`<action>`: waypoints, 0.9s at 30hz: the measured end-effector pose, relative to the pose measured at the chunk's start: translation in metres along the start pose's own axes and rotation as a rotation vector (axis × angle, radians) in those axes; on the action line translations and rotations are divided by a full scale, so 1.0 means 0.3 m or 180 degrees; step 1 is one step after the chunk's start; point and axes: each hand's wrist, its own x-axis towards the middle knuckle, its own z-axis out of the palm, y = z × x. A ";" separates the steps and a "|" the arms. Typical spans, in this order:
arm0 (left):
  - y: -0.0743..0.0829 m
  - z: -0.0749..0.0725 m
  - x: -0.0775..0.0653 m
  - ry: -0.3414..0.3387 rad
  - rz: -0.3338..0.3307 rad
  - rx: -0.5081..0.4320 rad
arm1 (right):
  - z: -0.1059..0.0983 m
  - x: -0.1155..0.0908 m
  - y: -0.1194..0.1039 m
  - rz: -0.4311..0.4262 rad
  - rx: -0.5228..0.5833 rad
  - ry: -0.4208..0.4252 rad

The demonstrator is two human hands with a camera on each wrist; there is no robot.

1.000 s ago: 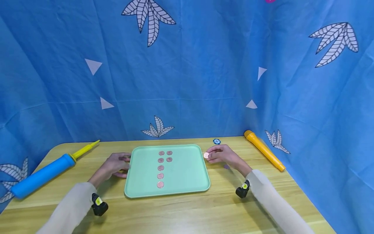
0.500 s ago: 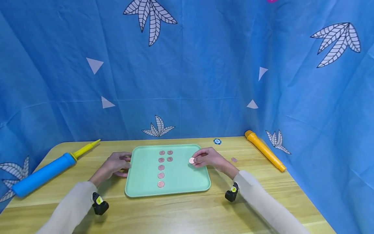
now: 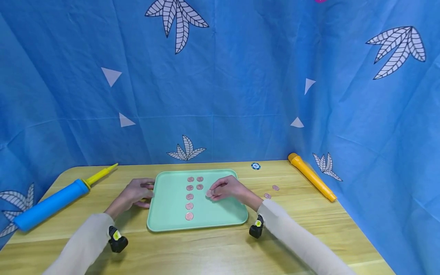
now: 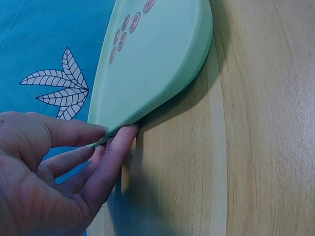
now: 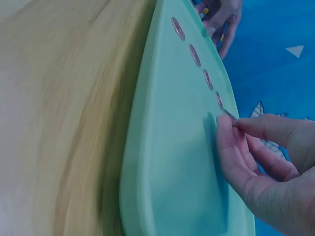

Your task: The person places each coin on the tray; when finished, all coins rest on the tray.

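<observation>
A pale green tray [image 3: 165, 219] lies on the wooden table. On it, copper-coloured coins [image 3: 189, 206] form one column of several, with a shorter column of two coins [image 3: 199, 186] to its right. Over the tray, my right hand [image 3: 227, 189] pinches another coin [image 3: 209, 193] between thumb and fingers, just right of the columns. The right wrist view shows this coin [image 5: 230, 116] nearly edge-on at the fingertips. At the tray's left rim, my left hand [image 3: 137, 193] pinches the edge; in the left wrist view its thumb [image 4: 78, 132] meets the rim, with fingers along the outside.
Two loose coins, a nearer coin [image 3: 267, 196] and a farther coin [image 3: 275, 188], lie right of the tray. Behind them is a blue-and-white poker chip [image 3: 256, 166]. An orange microphone [image 3: 311, 177] lies far right, a blue and yellow balloon pump [image 3: 51, 206] far left. A blue curtain [image 3: 240, 95] hangs behind.
My right hand has carried its coin leftward, from beside the tray's right rim to near the columns. Two loose coins on the table now show where the arm covered them. The left hand stays.
</observation>
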 end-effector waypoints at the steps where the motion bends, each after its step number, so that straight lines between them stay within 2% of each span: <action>1: 0.000 0.001 0.000 0.0006 -0.0008 0.0000 | 0.008 0.003 0.000 -0.0003 -0.0017 -0.0020; 6: -0.004 0.002 0.003 0.0012 -0.0037 -0.0021 | 0.043 0.018 -0.001 -0.0026 -0.0071 -0.0051; 12: -0.004 -0.003 -0.006 -0.0045 0.0067 -0.0100 | 0.076 0.039 -0.005 -0.0022 -0.0145 0.0044; 21: -0.002 -0.004 -0.006 -0.0019 0.0063 -0.0111 | 0.106 0.059 -0.028 0.0067 -0.0569 0.0223; 27: -0.004 0.001 0.000 -0.0007 0.0055 -0.0099 | 0.114 0.067 -0.037 0.0046 -0.0866 0.0246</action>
